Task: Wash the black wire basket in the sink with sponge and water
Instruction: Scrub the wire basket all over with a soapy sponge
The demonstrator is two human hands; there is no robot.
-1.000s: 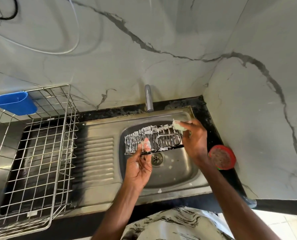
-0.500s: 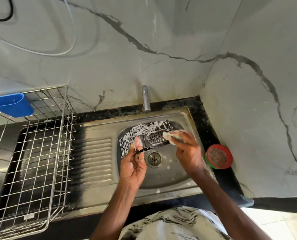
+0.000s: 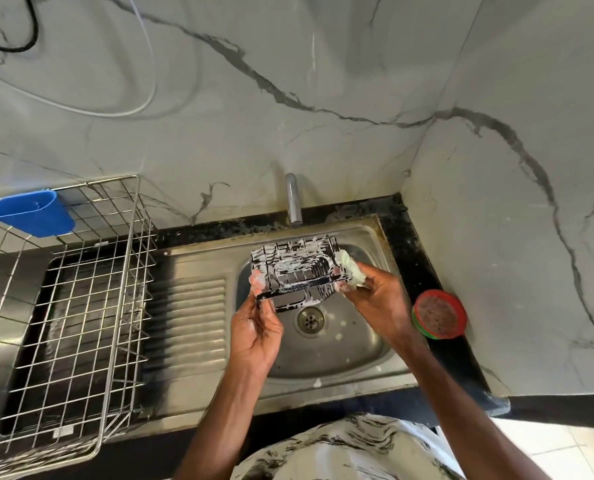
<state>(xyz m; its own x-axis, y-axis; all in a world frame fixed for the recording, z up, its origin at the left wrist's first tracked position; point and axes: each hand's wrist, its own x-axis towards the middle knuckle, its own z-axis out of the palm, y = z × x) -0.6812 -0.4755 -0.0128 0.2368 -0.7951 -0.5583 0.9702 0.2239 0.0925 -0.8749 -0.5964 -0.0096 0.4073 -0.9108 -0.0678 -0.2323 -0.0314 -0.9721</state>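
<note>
Head view: scrubbing step, judging by the suds; black wire basket (image 3: 294,271) held up between both hands, over the sink (image 3: 351,355), coated in foam; left hand (image 3: 254,329) pinching its near-left corner; right hand (image 3: 375,301) curled round a pale sponge (image 3: 352,271), pressed to the basket's right end. Next, probably: turning to reach unscrubbed wires, then rinsing under the tap (image 3: 293,199) just beyond the fingertips; firm pinch needed against soapy slip.

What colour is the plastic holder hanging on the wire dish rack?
The holder is blue; head view.
</note>
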